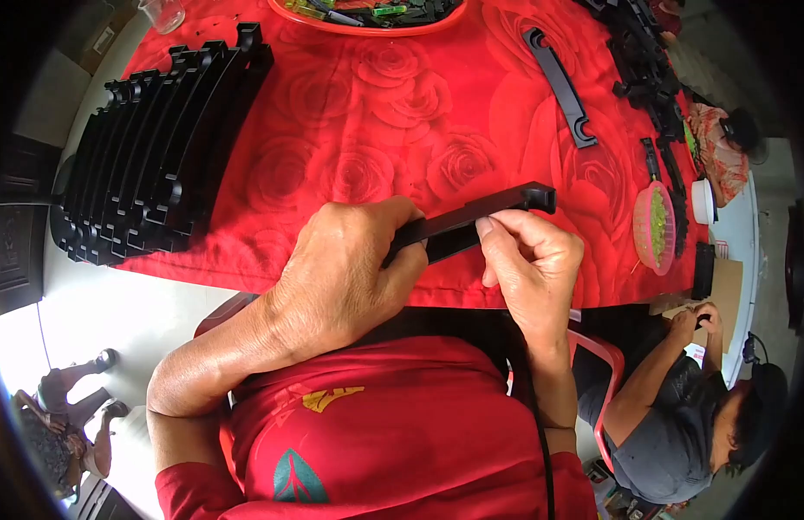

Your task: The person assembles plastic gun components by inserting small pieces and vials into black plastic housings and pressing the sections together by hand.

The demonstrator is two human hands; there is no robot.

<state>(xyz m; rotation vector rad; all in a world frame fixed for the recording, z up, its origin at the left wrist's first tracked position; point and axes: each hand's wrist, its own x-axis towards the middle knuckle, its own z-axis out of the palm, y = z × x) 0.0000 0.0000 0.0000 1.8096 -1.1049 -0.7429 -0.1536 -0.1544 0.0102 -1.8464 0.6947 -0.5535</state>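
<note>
While the bench (402, 269), covered in a red rose-patterned cloth, spreads out ahead, a long, slightly curved black plastic strip with a notched end (480, 214) is held just above its near edge. The left hand (337, 273) has its fingers clamped on one end of the strip, thumb below. The right hand (533, 269) touches the underside near the notched end, thumb and forefinger close together; whether they pinch the strip or something small, I cannot tell.

Along the bench's left edge stands a close row of similar black plastic strips (163, 147). Another single black strip (559, 87) lies toward the far right. A round red plastic basin (376, 30) of black and yellow-green pieces sits at the far edge. Near the right edge are a pink oval plastic basket (670, 230) of small green pieces and a heap of black plastic parts (640, 69).
</note>
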